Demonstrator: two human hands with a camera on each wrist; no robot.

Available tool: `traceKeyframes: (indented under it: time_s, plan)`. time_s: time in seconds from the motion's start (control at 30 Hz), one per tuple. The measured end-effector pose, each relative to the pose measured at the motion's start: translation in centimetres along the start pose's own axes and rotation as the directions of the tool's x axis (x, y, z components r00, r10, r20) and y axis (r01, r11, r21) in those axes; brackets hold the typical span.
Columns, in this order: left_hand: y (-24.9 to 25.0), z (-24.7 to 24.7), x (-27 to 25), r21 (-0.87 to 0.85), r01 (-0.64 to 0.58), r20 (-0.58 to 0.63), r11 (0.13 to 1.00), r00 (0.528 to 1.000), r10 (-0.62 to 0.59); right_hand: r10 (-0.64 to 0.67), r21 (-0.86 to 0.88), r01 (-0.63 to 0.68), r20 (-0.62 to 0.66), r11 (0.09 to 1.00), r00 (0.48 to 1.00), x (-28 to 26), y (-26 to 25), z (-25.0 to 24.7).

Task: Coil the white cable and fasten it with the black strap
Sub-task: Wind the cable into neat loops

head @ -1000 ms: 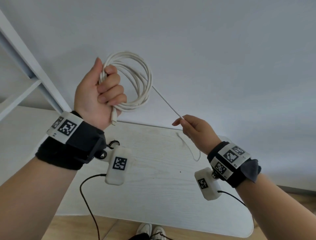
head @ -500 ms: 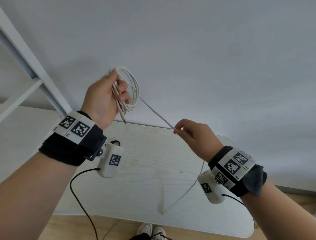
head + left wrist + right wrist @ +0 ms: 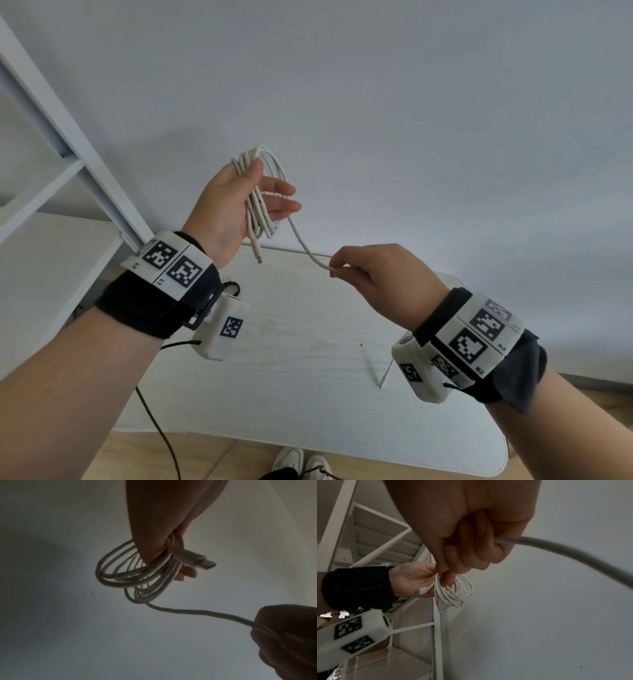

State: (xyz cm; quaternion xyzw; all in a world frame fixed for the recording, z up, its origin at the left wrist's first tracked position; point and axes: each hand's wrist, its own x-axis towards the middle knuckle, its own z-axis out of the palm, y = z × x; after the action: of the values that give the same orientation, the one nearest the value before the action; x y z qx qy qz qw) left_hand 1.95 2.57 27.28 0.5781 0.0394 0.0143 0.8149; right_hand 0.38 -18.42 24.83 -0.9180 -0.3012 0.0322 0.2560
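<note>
Nearest the camera, the right hand pinches the free run of the white cable between thumb and curled fingers, low and to the right of the left hand. From that pinch the cable rises in a slack curve to the coil, which the left hand holds up with its thumb pressed over the loops and the other fingers now stretched out straight. A second ago those fingers were wrapped tight round the coil and the run to the right hand was taut; since then the fist has opened and the run has gone slack, so I judge the hand is making room to take one more loop. A plug dangles just below the left palm. Behind the right wrist the last of the cable trails down to the bench, so only a short tail seems left to wind. The black strap does not show in any view. Beyond the left hand stands a white shelf frame, near enough to catch a wide swing; the room toward the plain wall beyond both hands is open.
</note>
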Motion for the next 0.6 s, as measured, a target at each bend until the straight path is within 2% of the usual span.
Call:
traceKeyframes:
  time_s: [0.23, 0.5, 0.6]
  plan:
    - [-0.9, 0.7, -0.4, 0.22, -0.001, 0.076, 0.976, 0.997, -0.016, -0.057, -0.044, 0.061, 0.076, 0.997, 0.995, 0.2, -1.2, 0.0]
    - [-2.0, 1.6, -1.5, 0.489, -0.016, 0.178, 0.872, 0.981, -0.082, -0.141, -0.017, 0.141, 0.03, 0.99, 0.99, 0.6, -2.2, -0.7]
    - [-2.3, 1.8, -1.8, 0.5, 0.006, 0.194, 0.866, 0.974, -0.119, -0.148, 0.004, 0.148, 0.007, 0.989, 0.989, 1.0, -2.5, -1.1]
